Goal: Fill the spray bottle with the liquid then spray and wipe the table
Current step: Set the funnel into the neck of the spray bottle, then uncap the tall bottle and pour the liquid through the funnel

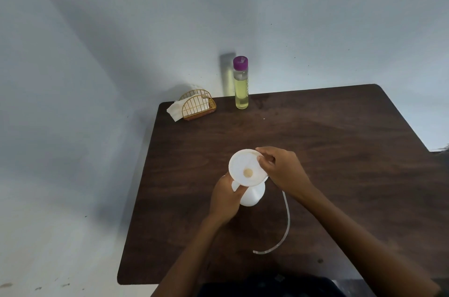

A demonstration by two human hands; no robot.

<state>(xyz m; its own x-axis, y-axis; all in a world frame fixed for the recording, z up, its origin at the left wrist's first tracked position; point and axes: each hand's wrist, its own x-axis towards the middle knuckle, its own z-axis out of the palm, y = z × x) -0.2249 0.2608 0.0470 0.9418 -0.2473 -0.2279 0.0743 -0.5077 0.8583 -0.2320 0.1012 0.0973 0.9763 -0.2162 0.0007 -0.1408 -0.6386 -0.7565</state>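
Observation:
A white spray bottle [252,196] stands upright near the middle of the dark wooden table [328,146]. My left hand [226,197] grips its neck. A white funnel [246,166] sits in the bottle's mouth, and my right hand [281,168] pinches the funnel's right rim. A clear dip tube [285,226] curves across the table just right of the bottle; its upper end is hidden behind my right wrist. A tall clear bottle of yellow liquid [241,86] with a purple cap stands at the table's back edge.
A gold wire holder [198,105] with white napkins [173,111] stands at the back left corner. A pale wall rises right behind the table. The table's left edge drops to a light floor.

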